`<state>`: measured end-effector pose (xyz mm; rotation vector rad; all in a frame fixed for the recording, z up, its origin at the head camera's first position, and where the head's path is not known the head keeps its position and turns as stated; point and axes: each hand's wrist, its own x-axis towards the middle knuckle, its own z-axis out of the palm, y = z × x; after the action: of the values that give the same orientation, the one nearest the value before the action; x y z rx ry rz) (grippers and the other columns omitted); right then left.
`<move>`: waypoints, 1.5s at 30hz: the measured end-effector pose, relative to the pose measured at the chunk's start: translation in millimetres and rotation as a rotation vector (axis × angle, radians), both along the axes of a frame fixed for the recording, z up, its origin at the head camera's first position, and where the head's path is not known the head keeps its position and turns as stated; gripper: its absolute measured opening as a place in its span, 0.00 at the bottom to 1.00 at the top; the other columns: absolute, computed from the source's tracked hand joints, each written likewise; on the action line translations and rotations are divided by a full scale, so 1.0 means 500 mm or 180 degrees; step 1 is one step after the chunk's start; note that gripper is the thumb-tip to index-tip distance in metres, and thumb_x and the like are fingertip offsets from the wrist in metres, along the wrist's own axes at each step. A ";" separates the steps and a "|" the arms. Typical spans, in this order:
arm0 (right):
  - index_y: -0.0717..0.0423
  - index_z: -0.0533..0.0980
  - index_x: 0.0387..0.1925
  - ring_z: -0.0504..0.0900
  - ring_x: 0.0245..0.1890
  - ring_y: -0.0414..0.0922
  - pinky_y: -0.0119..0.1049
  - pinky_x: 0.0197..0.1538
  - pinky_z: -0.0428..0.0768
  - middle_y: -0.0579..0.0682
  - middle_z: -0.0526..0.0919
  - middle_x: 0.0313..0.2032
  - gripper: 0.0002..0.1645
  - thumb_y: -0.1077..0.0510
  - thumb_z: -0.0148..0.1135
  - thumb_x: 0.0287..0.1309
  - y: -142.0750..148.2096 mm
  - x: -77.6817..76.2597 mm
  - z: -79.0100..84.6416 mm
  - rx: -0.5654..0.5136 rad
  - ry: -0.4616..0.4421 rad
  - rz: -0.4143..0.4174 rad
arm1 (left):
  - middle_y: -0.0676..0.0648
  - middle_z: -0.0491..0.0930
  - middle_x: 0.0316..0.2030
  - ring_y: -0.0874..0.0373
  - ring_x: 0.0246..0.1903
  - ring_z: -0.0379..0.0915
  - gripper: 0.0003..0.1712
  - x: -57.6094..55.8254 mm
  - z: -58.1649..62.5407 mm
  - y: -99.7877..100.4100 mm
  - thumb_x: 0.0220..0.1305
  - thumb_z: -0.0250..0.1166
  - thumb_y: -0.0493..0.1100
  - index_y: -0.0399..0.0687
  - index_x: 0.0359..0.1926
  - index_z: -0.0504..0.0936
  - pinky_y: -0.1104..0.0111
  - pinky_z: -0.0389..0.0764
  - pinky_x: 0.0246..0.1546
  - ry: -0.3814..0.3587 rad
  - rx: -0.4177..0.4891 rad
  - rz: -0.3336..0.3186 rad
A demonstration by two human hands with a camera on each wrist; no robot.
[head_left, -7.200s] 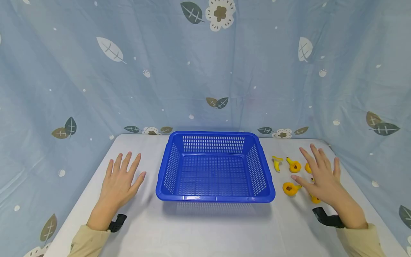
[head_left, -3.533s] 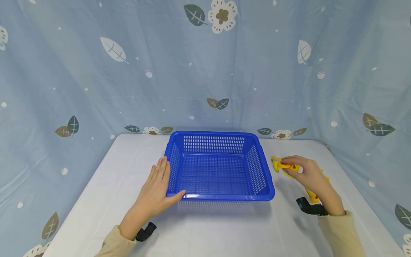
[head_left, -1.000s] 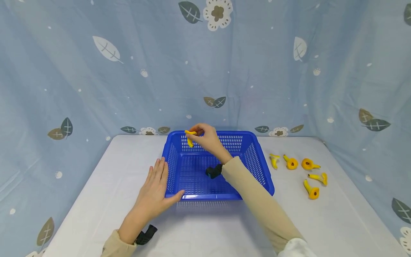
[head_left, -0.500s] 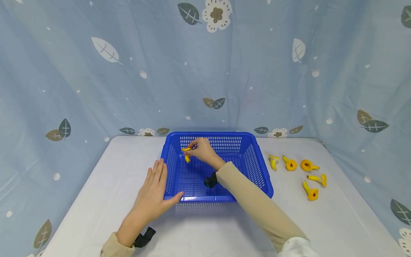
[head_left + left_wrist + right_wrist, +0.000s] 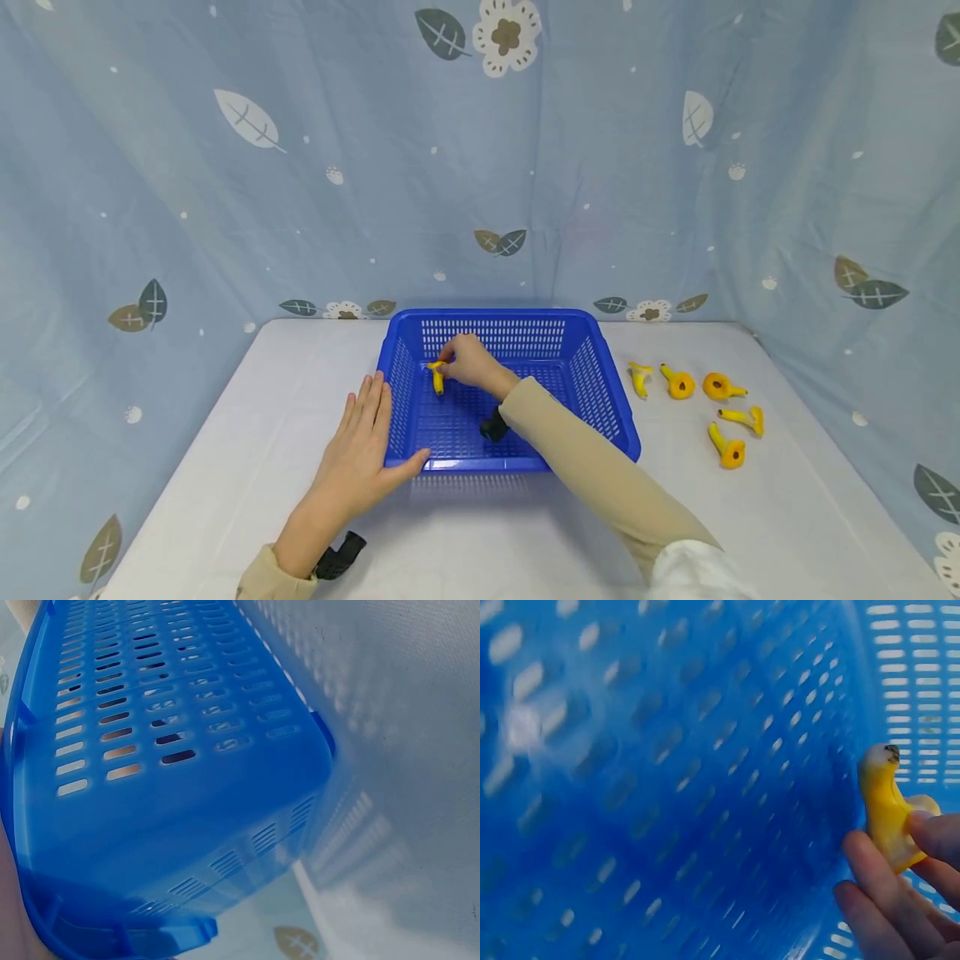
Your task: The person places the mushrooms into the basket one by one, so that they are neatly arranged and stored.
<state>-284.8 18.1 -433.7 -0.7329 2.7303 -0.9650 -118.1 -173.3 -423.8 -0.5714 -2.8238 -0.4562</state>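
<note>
Inside the blue plastic basket (image 5: 525, 464), near its back left corner, my right hand (image 5: 474, 365) pinches a small yellow chanterelle-like mushroom (image 5: 438, 382) by its cap end. The right wrist view shows the thumb and fingers at this mushroom (image 5: 883, 802), its dark-tipped stem pointing away from them, close to the basket floor. My left hand (image 5: 354, 457) rests against the basket's left side, fingers straight along the rim and thumb over the front left corner. In the left wrist view, the slotted outer wall of the basket (image 5: 172, 817) fills much of the picture.
On the white table (image 5: 525, 550), right of the basket, lie several more yellow mushrooms, one of them (image 5: 640, 379) near the basket's right wall and another (image 5: 727, 446) nearer the front. A blue patterned curtain (image 5: 390, 167) hangs behind and beside the table.
My left hand moved from the table's left side to the basket. My right hand took a mushroom from the right, carried it left over the basket and lowered it inside.
</note>
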 end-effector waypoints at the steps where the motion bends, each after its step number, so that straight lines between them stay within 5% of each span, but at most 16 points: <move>1: 0.62 0.86 0.39 0.83 0.33 0.43 0.31 0.35 0.82 0.53 0.87 0.36 0.07 0.63 0.66 0.62 -0.001 -0.001 -0.002 0.0062 0.0036 0.0024 | 0.31 0.41 0.76 0.40 0.76 0.31 0.62 0.000 0.000 0.001 0.61 0.60 0.70 0.25 0.74 0.48 0.46 0.44 0.74 -0.0004 0.0002 0.0000; 10: 0.60 0.83 0.39 0.81 0.34 0.43 0.35 0.39 0.82 0.52 0.85 0.37 0.08 0.61 0.69 0.59 -0.007 -0.006 -0.004 0.0429 0.0088 0.0107 | 0.31 0.40 0.76 0.40 0.76 0.30 0.62 0.001 0.000 0.002 0.61 0.60 0.69 0.25 0.74 0.48 0.47 0.43 0.74 0.0006 -0.0009 -0.0007; 19: 0.58 0.79 0.34 0.75 0.25 0.42 0.32 0.28 0.75 0.50 0.81 0.31 0.08 0.59 0.70 0.57 -0.006 -0.007 0.012 0.0653 0.0005 0.0041 | 0.30 0.41 0.76 0.39 0.76 0.31 0.61 -0.001 -0.002 -0.001 0.61 0.61 0.68 0.25 0.74 0.48 0.47 0.43 0.74 0.0057 0.0012 -0.0016; 34: 0.57 0.80 0.32 0.76 0.27 0.43 0.33 0.29 0.75 0.50 0.81 0.32 0.07 0.59 0.71 0.54 0.002 -0.012 0.020 0.0710 -0.0109 -0.0064 | 0.30 0.41 0.76 0.40 0.76 0.30 0.61 -0.003 -0.001 -0.001 0.61 0.60 0.69 0.25 0.74 0.48 0.48 0.43 0.74 0.0068 -0.0016 -0.0025; 45: 0.60 0.79 0.49 0.78 0.40 0.46 0.40 0.44 0.79 0.52 0.82 0.43 0.20 0.54 0.71 0.58 0.018 -0.012 0.055 0.0751 -0.0270 0.0103 | 0.30 0.41 0.76 0.40 0.76 0.31 0.61 -0.001 0.000 -0.001 0.61 0.61 0.69 0.25 0.74 0.49 0.47 0.44 0.74 0.0057 -0.0013 0.0001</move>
<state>-290.6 27.2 -406.5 -0.6745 2.6866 -0.6366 -118.7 -173.6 -423.8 -0.5728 -2.8085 -0.4429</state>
